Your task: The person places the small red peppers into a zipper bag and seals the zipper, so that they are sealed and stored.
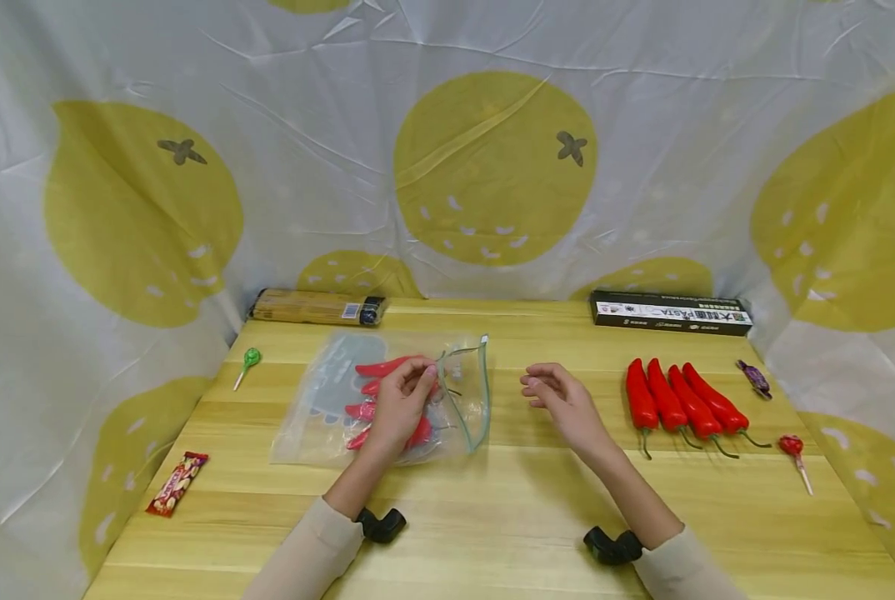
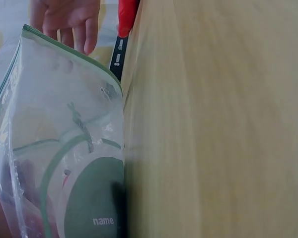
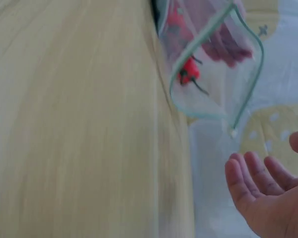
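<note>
My left hand pinches the upper side of a clear zip bag near its mouth. The bag lies on its side with its green-edged mouth gaping toward the right. Several red chili peppers show through the plastic, their green stems toward the opening. A short way right of the mouth, my right hand is raised over the table, fingers loosely bent and holding nothing; the right wrist view shows its palm bare. Several more red chili peppers lie in a row further right, stems toward me.
Along the back edge lie a brown pasta pack and a black pasta box. On the left are a green lollipop and a red snack bar. A purple wrapped candy and red lollipop lie right. Patterned cloth surrounds the table.
</note>
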A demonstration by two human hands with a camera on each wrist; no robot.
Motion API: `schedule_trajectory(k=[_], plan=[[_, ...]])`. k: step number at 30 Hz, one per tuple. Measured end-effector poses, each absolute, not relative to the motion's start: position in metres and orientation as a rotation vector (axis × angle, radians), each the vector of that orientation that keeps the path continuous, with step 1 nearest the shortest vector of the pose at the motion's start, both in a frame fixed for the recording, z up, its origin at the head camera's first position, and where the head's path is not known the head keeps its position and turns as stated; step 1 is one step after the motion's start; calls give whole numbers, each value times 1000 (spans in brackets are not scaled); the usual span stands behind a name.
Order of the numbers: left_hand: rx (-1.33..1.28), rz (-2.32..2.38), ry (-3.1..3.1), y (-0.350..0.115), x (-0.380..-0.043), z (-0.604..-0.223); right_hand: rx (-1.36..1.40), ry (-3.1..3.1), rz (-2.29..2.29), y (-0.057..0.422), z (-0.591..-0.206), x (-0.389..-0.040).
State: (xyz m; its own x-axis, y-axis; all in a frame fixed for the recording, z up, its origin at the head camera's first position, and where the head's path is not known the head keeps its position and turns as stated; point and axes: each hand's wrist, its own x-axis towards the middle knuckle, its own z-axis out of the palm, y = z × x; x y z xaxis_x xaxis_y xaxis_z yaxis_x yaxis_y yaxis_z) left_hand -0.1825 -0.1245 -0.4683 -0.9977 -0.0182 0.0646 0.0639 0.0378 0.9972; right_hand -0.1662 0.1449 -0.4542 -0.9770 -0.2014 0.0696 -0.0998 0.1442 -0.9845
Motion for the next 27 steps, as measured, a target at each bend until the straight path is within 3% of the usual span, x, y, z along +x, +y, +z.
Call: schedule_trajectory(k=[9,17,27], plan=[[-33,-2176,-2199,-123,-185,-470,-99,2695,-1752,217,-455,-161],[-52,-2200,-2176,-124,-185,-471,134,2974,-1390,253,-452,-158],[-63,-2159,-2214,-126,-185,-467,-30,3028,-1156,257,-463,-167]])
